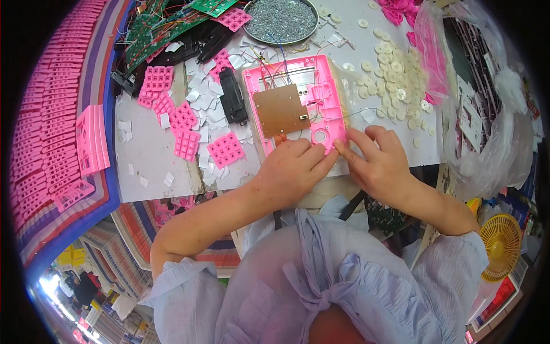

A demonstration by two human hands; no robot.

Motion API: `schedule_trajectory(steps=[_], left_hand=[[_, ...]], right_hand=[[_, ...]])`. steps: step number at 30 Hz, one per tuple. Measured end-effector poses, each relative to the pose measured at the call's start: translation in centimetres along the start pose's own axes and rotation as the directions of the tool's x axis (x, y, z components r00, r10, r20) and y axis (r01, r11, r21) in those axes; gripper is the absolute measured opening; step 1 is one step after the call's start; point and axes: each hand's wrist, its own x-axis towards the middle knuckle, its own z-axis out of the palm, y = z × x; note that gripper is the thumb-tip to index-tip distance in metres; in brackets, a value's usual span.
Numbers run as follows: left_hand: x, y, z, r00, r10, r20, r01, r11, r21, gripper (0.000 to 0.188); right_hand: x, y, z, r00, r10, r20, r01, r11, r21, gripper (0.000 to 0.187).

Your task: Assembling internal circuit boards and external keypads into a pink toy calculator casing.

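Near the front edge of the pale grey worktop [140, 160] sits an open, shallow pink plastic case [327, 112] with a flat brown rectangular circuit board [281, 109] inside. Both hands are on it: the left hand [292, 166] is curled over the near edge, and the right hand [381, 163] has its thumb and fingertips at the near right corner. The fingertips almost meet there, but honestly I can't tell if either hand is pinching something small or just steadying the shell.

Handling-wise, I'd guess the shell is light, stiff and a bit slick, so it could skate around if you only push from one side. I'd grab it by the outer walls or corners. The fussy bit is surely the thin loose wires [372, 108]; they look easy to snag, so don't lift by those or by the board. Just left of the case there's a long black plastic block [232, 96], plus some square pink button pads [226, 150].
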Motion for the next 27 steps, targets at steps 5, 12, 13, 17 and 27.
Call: schedule_trajectory(steps=[5,12,13,17,27], left_hand=[[-0.5,0.1,0.4,0.999,0.012,-0.034,-0.011,0.999,0.034,0.049],[0.0,-0.3,-0.5,1.000,-0.016,0.015,0.017,0.999,-0.040,0.051],[-0.1,-0.5,-0.5,1.000,-0.023,0.004,0.023,0.997,-0.074,0.049],[-0.4,-1.1,-1.3,0.985,-0.158,-0.074,0.128,0.942,-0.310,0.036],[5.9,-10.4,-4.0,0.875,-0.335,-0.349,0.411,0.895,0.172,0.016]], right_hand=[[5.5,4.1,-1.8,0.991,-0.100,-0.085,0.122,0.943,0.309,0.051],[10.4,7.3,0.2,0.998,0.042,-0.055,-0.030,0.979,0.203,0.059],[9.6,7.9,0.2,0.996,0.086,-0.033,-0.078,0.976,0.203,0.058],[6.1,6.7,-1.8,0.979,0.195,0.063,-0.203,0.964,0.173,0.043],[1.5,-0.1,-3.6,0.728,0.015,0.686,-0.143,0.981,0.131,0.043]])
